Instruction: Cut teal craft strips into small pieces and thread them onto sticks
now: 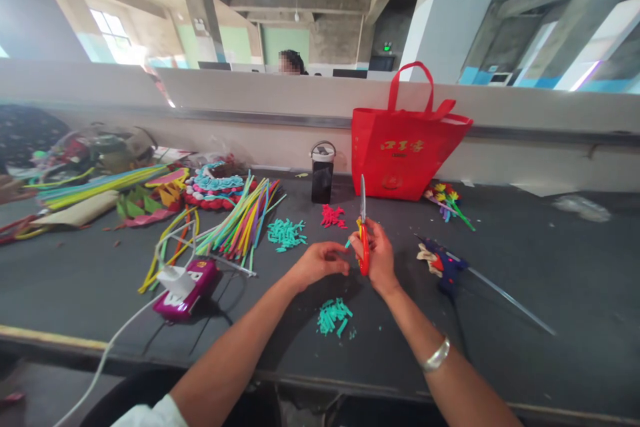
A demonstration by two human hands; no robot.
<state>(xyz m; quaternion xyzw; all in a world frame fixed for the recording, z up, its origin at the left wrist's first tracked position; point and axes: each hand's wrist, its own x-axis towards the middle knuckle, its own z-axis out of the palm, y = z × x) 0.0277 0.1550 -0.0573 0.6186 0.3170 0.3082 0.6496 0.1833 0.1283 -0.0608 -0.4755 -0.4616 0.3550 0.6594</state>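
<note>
My right hand (381,259) is closed around a pair of scissors (365,250) with orange-red handles, blades pointing up and away from me. Close by on the left, my left hand (320,265) is curved with a gap between thumb and index finger. A short teal pipe cleaner piece (347,244) sits between the left fingertips and the right thumb; which hand grips it is unclear. Below the hands lies a small pile of cut teal pieces (334,317). Farther back are a larger teal pile (287,234) and a little red pile (333,215).
Long colored pipe cleaners (245,223) lie left, near a purple power strip (187,290) with a white plug. A dark bottle (323,173) and a red bag (400,153) stand at the back. On the right are a glue gun (451,270) and pipe cleaner flowers (450,200).
</note>
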